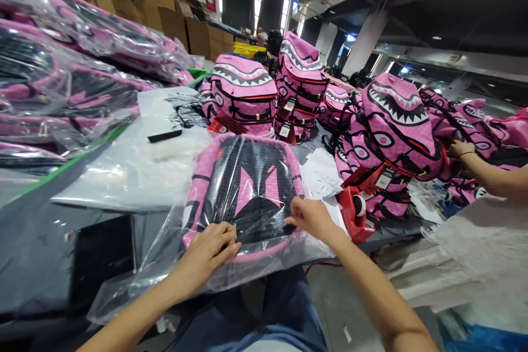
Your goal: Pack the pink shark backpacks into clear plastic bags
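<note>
You've got a pink-and-black backpack [247,187] lying back-panel up in front of you, already inside a clear plastic bag [165,264] whose loose open end trails off toward 7 o'clock, past the table edge. Your left hand [208,253] rests flat on the bag at the pack's near edge, fingers curled down and pressing the film rather than gripping anything. Your right hand [311,217] is at about 3 o'clock from it, fingertips pinching the plastic at the pack's lower right corner — looks like both are there to keep the slippery film taut against the pack. A red tape dispenser [355,214] sits just beside your right hand at 3 o'clock, close enough to grab. Up at 12 o'clock the unbagged shark-mouth backpacks [243,93] stand upright in a row, tags dangling, while the bagged ones [74,71] are stacked flat at 10 o'clock — sorted by stage, I'd guess. A flat pile of spare bags [136,170] lies at 10 o'clock, nearer in. Someone else's hand [460,148] is on another pack [396,126] at 2 o'clock.
</note>
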